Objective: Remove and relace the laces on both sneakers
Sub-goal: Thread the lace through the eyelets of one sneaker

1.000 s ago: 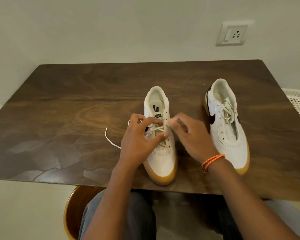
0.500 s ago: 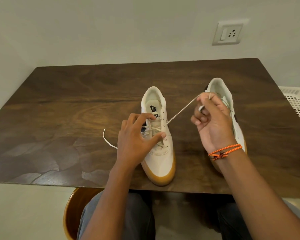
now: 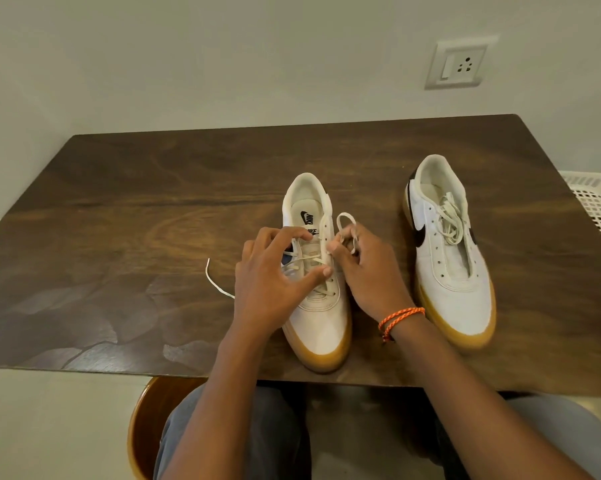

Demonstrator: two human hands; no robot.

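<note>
A white sneaker with a gum sole [image 3: 321, 317] stands toe toward me at the table's middle, partly laced with a cream lace [image 3: 307, 259]. My left hand [image 3: 271, 282] rests over its left side, fingers spread across the eyelet rows and thumb on the right row. My right hand [image 3: 368, 271] pinches the lace's right end at the right eyelets, a slack loop [image 3: 344, 218] arcing above the fingers. The lace's left end [image 3: 214, 282] trails on the table. A second white sneaker [image 3: 446, 251] stands to the right, unlaced, with a loose lace [image 3: 450, 218] bundled inside.
The dark wooden table [image 3: 136, 220] runs to a near edge just past the sneakers' toes. A white perforated basket [image 3: 599, 209] sits beyond the right edge. A wall socket [image 3: 460, 65] is on the wall behind. A round wooden stool [image 3: 146, 427] shows under my knees.
My right hand, which had pulled the lace taut up and to the right, has come back down to the sneaker's right eyelets; the lace is slack in a loop. The left hand stayed put.
</note>
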